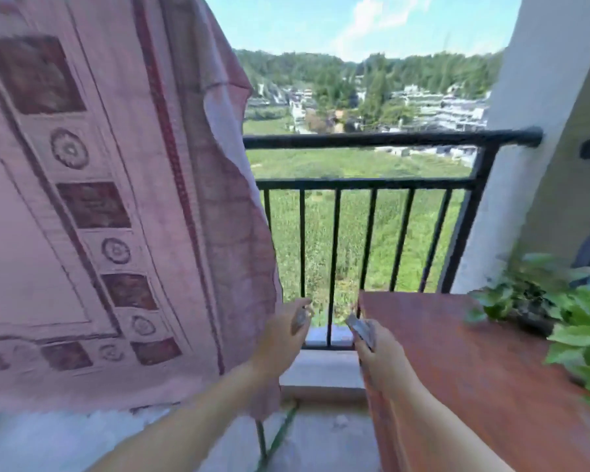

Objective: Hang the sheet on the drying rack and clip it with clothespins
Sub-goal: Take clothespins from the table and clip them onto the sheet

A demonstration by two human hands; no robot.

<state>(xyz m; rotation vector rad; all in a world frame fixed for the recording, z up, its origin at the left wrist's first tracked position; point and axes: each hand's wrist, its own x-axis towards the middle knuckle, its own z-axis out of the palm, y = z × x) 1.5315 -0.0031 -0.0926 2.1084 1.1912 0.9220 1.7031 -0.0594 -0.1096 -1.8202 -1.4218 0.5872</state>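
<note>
Sheet: we see the pink sheet already draped, hanging left of both grips, awaiting clips.
Left hand: grip pinches a clothespin, ready beside the sheet's edge.
Right hand: grip clamps spare clothespins at the surface edge.

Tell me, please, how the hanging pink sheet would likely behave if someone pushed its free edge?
The sheet looks floppy: its edge curls and ripples, so it would probably give and swing. It seems thin and light, hence the clothespins held in the left hand and right hand.

We reach both bare forearms forward, our left hand and right hand each curled in a grip, slightly apart.
</note>
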